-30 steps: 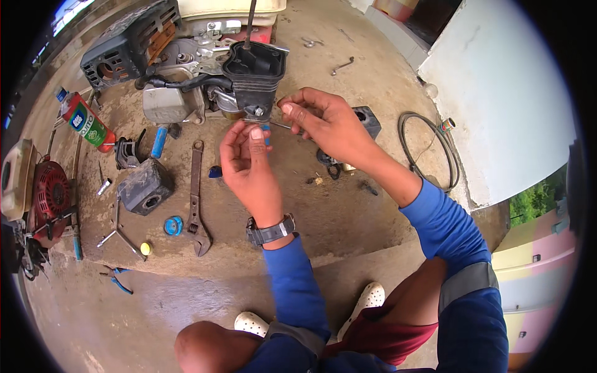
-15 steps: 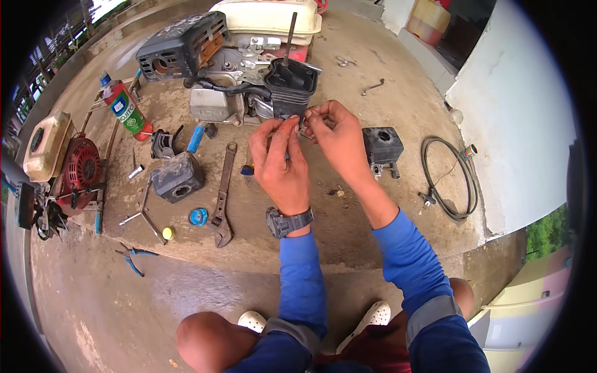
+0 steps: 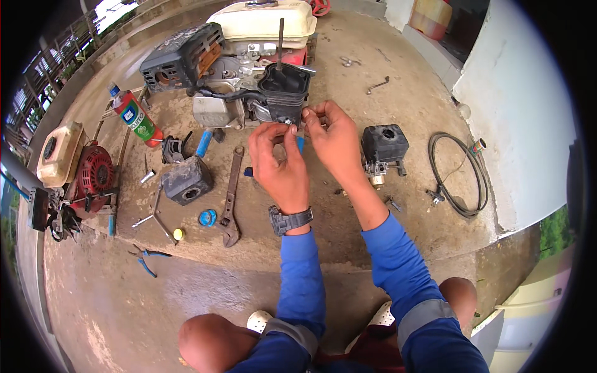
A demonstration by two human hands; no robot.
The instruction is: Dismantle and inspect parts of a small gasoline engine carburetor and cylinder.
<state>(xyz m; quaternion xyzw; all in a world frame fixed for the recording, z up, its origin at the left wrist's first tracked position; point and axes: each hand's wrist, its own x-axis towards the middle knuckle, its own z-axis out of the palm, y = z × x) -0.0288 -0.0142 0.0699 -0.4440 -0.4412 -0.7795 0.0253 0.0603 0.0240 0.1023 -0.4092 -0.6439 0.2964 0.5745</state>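
Note:
My left hand [image 3: 278, 165], with a dark watch on its wrist, has its fingers bent against the near lower side of a black ribbed air cleaner housing [image 3: 283, 93]. Thumb and fingertips are drawn together at a small metal part there. Just to the right, my right hand [image 3: 333, 137] pinches at the housing's lower right corner. Whatever is in either pinch is too small to make out. From inside the open-topped housing a dark rod [image 3: 280, 40] stands upright. The housing sits at the near side of a small engine with a cream fuel tank [image 3: 267, 22].
Left of my hands lie an adjustable wrench [image 3: 232, 199], a black box-shaped cover [image 3: 188, 180], a blue cap [image 3: 207, 217], pliers [image 3: 149, 256] and a bottle of red liquid [image 3: 138, 118]. A carburetor with a black box [image 3: 385, 144] and a coiled cable [image 3: 435, 171] are at right.
The view has shifted slightly. My left fingertips and thumb have drawn a little down from the housing's lower face; my right hand stays pinched at the corner.

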